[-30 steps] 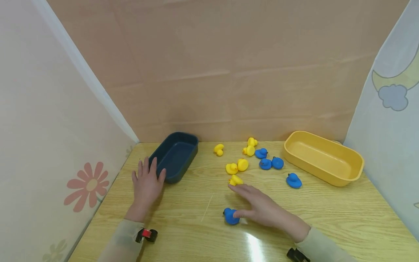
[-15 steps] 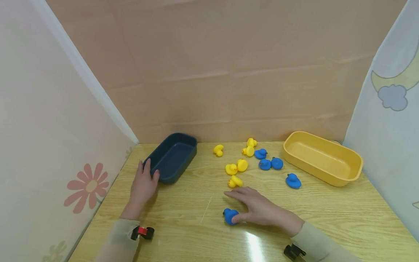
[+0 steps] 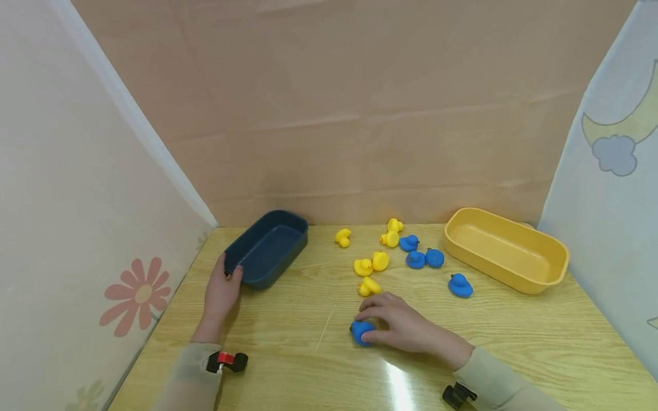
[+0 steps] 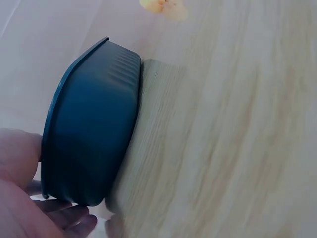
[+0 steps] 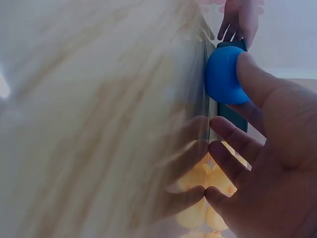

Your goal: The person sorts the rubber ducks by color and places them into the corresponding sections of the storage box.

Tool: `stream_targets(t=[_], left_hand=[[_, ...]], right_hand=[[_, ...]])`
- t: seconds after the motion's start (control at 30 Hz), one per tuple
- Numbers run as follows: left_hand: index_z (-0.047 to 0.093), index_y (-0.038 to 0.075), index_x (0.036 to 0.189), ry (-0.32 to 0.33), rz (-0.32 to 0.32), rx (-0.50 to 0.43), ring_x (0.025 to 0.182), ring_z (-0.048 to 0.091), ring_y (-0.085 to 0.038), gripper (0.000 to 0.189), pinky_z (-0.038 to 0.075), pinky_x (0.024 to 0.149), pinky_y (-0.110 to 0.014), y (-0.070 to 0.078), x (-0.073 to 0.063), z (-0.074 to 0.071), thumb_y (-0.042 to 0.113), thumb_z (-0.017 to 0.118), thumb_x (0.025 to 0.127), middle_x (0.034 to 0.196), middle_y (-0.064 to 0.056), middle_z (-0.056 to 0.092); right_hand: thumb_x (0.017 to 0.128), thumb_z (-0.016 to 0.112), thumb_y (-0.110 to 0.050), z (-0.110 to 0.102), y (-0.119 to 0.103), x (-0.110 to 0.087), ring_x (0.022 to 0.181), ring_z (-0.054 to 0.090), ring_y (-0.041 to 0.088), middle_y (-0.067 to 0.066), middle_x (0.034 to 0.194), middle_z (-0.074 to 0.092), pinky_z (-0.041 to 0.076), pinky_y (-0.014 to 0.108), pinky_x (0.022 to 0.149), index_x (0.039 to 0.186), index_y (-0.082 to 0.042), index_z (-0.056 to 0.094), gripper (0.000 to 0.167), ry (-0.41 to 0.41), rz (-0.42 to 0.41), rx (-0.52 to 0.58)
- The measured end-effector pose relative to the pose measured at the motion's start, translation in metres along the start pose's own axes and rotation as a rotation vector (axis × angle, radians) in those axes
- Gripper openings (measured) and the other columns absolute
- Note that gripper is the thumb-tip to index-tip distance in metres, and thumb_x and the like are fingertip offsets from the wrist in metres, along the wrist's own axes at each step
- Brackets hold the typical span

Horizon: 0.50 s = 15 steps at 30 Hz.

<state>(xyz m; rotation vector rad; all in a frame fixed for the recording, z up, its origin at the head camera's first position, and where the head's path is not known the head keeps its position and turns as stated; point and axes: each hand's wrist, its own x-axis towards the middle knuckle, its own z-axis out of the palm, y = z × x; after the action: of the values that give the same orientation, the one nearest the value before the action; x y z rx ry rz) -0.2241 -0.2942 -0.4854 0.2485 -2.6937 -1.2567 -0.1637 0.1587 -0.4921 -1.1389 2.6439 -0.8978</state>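
A: What has the right hand [image 3: 406, 325] got?

B: A blue duck [image 3: 361, 332], pinched between thumb and forefinger; the other three fingers spread apart beside it, their tips down at the table [image 3: 288, 365]; whether the duck has left the wood, I can't tell.

A: So which step is this?

B: Picking up, I'd judge; the next move seems to call for a firm pinch and a straight lift, since a yellow duck [image 3: 370, 286] lies just beyond the knuckles and could get knocked.

A: And the left hand [image 3: 221, 294]?

B: It grips the navy tray [image 3: 272, 245] by the near end, fingers round the wall; that tray sits towards the table's far left corner, apart from the ducks.

A: Where is there room?

B: Bare wood runs from the held duck leftwards to the navy tray, and nearer the person too; the table's near edge is out of view; past the right hand it's tighter, with five more yellow ducks and four blue strung towards the far edge, up against the backdrop [image 3: 329, 142]; the yellow tray [image 3: 506, 245] takes the far right corner, its rim near the blue ones.
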Motion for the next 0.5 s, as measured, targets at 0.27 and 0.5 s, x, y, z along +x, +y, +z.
stream_targets(t=[0.27, 0.5], left_hand=[[0.007, 0.001, 0.176, 0.033, -0.054, -0.196, 0.159, 0.030, -0.052, 0.072, 0.031, 0.129, -0.059, -0.001, 0.005, 0.008, 0.022, 0.046, 0.119, 0.180, -0.027, 0.013], [0.018, -0.001, 0.175, 0.079, -0.082, -0.297, 0.163, 0.028, -0.044, 0.064, 0.029, 0.131, -0.053, -0.003, 0.017, 0.012, 0.022, 0.042, 0.120, 0.179, -0.026, 0.021]], right_hand=[[0.107, 0.073, -0.045, -0.003, -0.001, 0.000, 0.120, 0.059, 0.013, -0.015, 0.129, 0.072, 0.049, 0.046, 0.104, 0.132, -0.027, 0.080, 0.032, 0.013, 0.031, 0.045], [0.107, 0.073, -0.042, -0.004, 0.000, 0.001, 0.114, 0.060, 0.008, -0.020, 0.126, 0.074, 0.050, 0.041, 0.100, 0.134, -0.028, 0.079, 0.031, 0.007, 0.066, 0.068]])
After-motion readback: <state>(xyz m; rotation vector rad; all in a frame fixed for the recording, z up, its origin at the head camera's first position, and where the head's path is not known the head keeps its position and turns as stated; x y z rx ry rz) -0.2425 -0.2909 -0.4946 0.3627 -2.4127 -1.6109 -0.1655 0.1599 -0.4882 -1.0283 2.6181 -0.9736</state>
